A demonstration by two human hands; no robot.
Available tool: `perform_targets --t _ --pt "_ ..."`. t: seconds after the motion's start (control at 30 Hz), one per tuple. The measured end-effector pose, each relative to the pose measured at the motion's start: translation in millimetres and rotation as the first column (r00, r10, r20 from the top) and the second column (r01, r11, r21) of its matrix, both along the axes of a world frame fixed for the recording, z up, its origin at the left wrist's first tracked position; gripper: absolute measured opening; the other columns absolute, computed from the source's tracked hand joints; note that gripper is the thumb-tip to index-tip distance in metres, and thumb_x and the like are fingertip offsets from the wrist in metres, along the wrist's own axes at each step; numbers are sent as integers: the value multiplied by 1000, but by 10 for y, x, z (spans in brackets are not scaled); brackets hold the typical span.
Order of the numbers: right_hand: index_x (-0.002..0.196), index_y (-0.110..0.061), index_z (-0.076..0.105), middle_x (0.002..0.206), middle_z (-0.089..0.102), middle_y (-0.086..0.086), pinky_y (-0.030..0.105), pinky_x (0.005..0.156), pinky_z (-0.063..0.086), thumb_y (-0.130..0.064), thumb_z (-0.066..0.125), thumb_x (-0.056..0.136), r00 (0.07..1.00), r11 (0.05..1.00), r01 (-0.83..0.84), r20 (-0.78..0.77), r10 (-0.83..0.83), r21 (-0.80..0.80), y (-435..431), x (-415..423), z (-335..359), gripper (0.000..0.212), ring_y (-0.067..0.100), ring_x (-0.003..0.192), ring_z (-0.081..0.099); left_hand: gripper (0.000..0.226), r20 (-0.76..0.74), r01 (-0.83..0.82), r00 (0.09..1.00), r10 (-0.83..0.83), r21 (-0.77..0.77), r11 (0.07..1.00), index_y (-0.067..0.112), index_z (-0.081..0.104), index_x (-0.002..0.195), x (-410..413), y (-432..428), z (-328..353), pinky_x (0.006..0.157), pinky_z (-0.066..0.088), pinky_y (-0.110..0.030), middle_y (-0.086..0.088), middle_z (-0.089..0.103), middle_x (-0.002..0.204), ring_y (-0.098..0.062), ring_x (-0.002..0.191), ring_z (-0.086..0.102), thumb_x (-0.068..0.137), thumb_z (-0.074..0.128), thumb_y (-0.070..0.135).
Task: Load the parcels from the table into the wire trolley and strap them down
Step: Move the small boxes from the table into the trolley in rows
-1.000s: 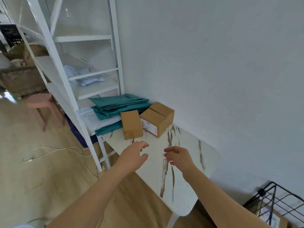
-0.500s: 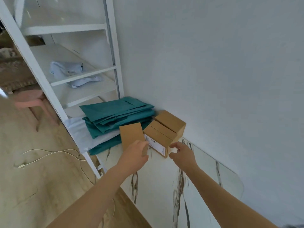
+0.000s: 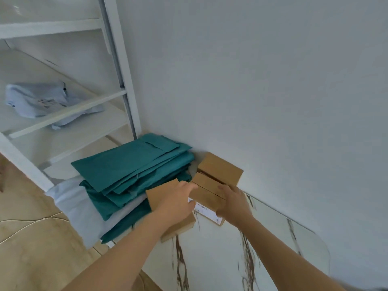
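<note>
Grips the small cardboard box (image 3: 159,197) at centre frame with the left hand (image 3: 176,203): fingers curved over its top, thumb down its right side. Clasps the larger cardboard box (image 3: 218,170), just right of it, with the right hand (image 3: 233,203): fingers bent over the near right corner, thumb hidden.

Both boxes on the marble-patterned table (image 3: 210,263), side by side and touching or nearly so, too close to tell which. The larger one against the white wall (image 3: 273,101), a white label (image 3: 204,210) on its near face between the two hands.

Left of the boxes, a stack of teal mailer bags (image 3: 130,171) lying over a white mailer (image 3: 71,206) at the table's left end.

In the upper left of the frame, a white shelf unit (image 3: 126,85), a pale blue bag (image 3: 35,99) lying crumpled on one shelf.
</note>
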State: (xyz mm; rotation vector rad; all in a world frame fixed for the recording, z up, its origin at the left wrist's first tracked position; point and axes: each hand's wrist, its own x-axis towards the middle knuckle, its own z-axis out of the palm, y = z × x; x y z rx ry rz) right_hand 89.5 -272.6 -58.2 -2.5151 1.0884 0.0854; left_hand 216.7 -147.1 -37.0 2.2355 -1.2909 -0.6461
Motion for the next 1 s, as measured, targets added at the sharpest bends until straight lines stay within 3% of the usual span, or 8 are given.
perform_targets --t 0.17,0.3,0.53,0.77,1.0 --pt "124 -23 42 127 42 3 31 95 45 -31 73 74 999 997 1 -45 -5 -74 -48 23 -79 60 25 109 47 45 -34 49 998 -49 4 999 25 39 139 165 -107 -68 98 43 -26 7 36 143 -9 116 49 95 51 23" --pt "127 -25 38 131 36 3 30 95 45 -38 74 71 996 996 -19 -84 12 -90 -80 17 -57 68 24 113 45 45 -60 81 995 -79 19 997 25 40 138 239 -163 -132 97 43 -25 6 39 141 -9 115 49 94 52 23" --pt "123 -26 35 126 43 -1 32 99 41 -37 76 67 991 992 -36 -135 20 -119 -41 -57 -105 70 22 116 41 45 -76 116 991 -111 67 991 23 41 138 261 -247 -151 97 42 -24 4 38 141 -10 117 49 94 52 24" --pt "121 -28 36 111 44 -5 27 86 41 -36 71 62 991 995 88 -101 -83 47 -65 -303 -7 69 19 109 37 42 -87 99 992 -96 33 995 26 43 135 202 -346 -43 84 42 -20 5 41 137 -7 106 50 94 52 25" --pt "112 -30 42 97 52 -5 27 65 38 -33 70 59 975 967 218 -65 -211 131 -138 -785 233 60 18 95 45 41 -211 -16 977 -8 -110 994 22 48 132 -45 -536 46 98 42 -29 3 48 135 -11 116 50 92 56 17"
